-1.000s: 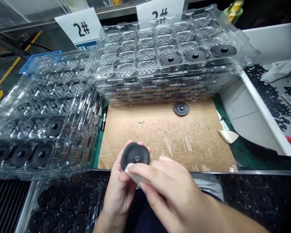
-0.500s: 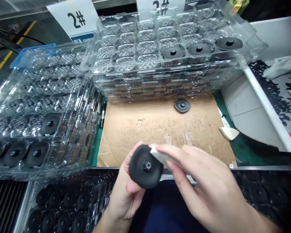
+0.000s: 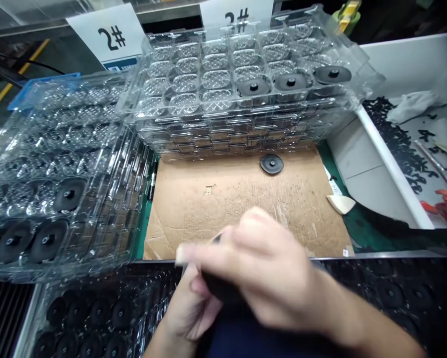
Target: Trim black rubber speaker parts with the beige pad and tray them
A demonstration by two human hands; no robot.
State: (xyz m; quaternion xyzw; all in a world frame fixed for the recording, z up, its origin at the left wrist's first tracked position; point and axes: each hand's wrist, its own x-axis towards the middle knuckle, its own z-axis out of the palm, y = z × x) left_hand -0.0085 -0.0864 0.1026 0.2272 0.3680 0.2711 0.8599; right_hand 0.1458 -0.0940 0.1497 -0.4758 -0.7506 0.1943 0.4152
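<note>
My left hand (image 3: 190,309) is low at the near edge of the cardboard, shut on a black rubber disc (image 3: 218,287), which shows only as a dark, blurred edge. My right hand (image 3: 261,263) passes over the disc, motion-blurred, pinching a small white foam pad (image 3: 179,254) at its fingertips. The pad appears to touch the disc, though the blur hides the contact. Another black disc (image 3: 272,163) lies flat on the cardboard sheet (image 3: 238,209), beyond my hands. A top clear blister tray (image 3: 216,74) holds similar discs (image 3: 290,82) in its right-hand pockets.
Stacked clear trays (image 3: 59,164) with black discs stand to the left, and more (image 3: 96,311) lie below the near edge. Signs marked 2# (image 3: 106,35) stand behind. A white foam wedge (image 3: 340,204) lies right, beside a white-edged bin (image 3: 395,169) of black scraps.
The disc's face no longer shows; it has turned edge-on in my left hand. My right hand has moved left across it with the white pad, and the view has shifted slightly.
</note>
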